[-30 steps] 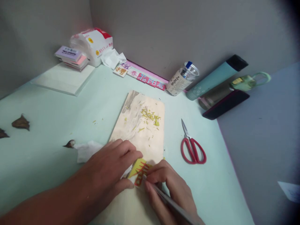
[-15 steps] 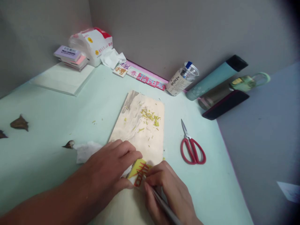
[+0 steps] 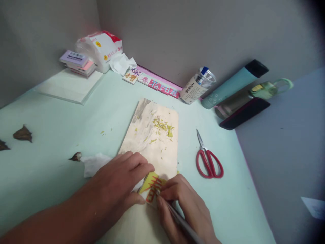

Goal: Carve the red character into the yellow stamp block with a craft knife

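Note:
My left hand [image 3: 127, 179] grips a small rubber carving block [image 3: 151, 184] between thumb and fingers. Its top is yellow with a red character drawn on it; the lower left corner shows white. Against the block's right side, my right hand [image 3: 186, 206] holds a slim grey carving knife [image 3: 180, 220] like a pen. The knife's tip meets the block near the lower strokes of the character, partly hidden by my fingers. Beneath both hands lies a pale board [image 3: 166, 157], with yellow-green shavings [image 3: 164, 126] scattered over its far half. A white tissue [image 3: 95, 165] sits by my left wrist.
Red-handled scissors [image 3: 208, 159] lie right of the board. Behind stand a plastic cup [image 3: 194, 89], a blue cylinder [image 3: 235, 84] and a bottle [image 3: 235, 105]. Small lettered blocks [image 3: 154, 84], a tissue pack [image 3: 104, 47] and stacked blocks [image 3: 74, 59] line the wall. Dry brown pieces [image 3: 23, 133] lie left.
The knife's tip and my right hand have shifted very slightly on the block. My left hand keeps its grip; the view has moved a little.

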### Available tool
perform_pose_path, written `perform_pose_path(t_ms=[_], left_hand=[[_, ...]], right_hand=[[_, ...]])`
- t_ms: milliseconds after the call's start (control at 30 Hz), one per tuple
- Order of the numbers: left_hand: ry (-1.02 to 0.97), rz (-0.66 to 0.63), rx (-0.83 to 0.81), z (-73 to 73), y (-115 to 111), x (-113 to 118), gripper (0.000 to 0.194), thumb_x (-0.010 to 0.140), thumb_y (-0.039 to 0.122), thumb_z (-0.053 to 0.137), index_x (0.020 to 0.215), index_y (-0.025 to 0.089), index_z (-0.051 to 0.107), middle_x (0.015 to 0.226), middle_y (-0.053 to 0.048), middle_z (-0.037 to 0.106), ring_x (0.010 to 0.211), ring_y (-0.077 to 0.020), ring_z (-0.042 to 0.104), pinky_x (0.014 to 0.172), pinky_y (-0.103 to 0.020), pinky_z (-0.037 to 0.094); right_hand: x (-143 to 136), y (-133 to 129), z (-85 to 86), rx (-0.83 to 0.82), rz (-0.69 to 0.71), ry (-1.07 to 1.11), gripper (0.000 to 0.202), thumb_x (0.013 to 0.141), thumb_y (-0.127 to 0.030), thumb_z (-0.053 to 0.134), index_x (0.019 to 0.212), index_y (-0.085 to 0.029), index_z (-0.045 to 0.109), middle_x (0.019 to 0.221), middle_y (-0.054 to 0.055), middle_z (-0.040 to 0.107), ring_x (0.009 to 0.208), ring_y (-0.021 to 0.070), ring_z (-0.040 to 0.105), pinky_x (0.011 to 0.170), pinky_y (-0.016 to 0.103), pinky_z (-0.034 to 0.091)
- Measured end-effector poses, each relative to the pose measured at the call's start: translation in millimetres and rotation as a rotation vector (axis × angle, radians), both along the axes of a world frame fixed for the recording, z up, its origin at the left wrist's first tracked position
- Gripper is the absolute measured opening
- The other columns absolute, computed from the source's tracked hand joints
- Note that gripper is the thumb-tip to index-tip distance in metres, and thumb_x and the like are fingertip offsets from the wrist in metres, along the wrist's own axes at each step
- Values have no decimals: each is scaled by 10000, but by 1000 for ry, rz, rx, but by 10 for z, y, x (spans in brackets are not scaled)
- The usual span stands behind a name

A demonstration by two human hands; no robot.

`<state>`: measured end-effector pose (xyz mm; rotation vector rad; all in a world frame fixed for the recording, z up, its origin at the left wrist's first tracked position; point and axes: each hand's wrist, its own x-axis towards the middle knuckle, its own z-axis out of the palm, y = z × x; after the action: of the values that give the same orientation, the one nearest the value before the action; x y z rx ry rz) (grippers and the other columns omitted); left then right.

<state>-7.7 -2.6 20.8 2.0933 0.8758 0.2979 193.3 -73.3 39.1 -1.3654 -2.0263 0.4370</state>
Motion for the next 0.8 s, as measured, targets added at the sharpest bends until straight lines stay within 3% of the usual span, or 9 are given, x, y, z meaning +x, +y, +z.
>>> perform_pose_path(t_ms=[200,400,600,700,800], left_hand=[[-16,2,38,-7,-19,-42,370,872,110,643,1192,293,611,1224,-13,624,1136,-261,582,979,-411,485],[-11,-30,92,-7,-1,-67,381,850,106,623,1185,285,595,1240,-29,626,1111,-263,603,923,-399,512],[34,97,300,-133,-130,83,355,749,102,746,1008,209,528,1144,-116,646,1024,-339,615,814,-481,542],[56,74,304,-163,-116,66,383,766,137,773,1022,222,502,1122,-96,652,1020,-334,627,825,-480,543],[30,19,272,-95,-35,15,353,819,142,719,1087,237,510,1205,-77,664,1075,-311,643,855,-435,540]], right_hand=[[4,-9,68,-175,-51,110,203,938,-72,545,844,-246,495,733,-11,609,632,146,605,554,242,483],[7,-52,-48,-218,-125,293,192,969,-147,571,814,-241,509,719,-10,599,599,143,556,527,259,435],[5,-77,-33,-212,-211,298,213,963,-166,590,794,-247,489,705,-17,584,595,146,550,518,258,417],[14,-67,18,-278,-209,255,223,964,-169,585,783,-244,479,714,-15,596,601,139,554,530,245,434],[11,-41,63,-297,-203,235,236,951,-170,578,758,-242,462,693,-25,579,574,124,526,518,229,425]])
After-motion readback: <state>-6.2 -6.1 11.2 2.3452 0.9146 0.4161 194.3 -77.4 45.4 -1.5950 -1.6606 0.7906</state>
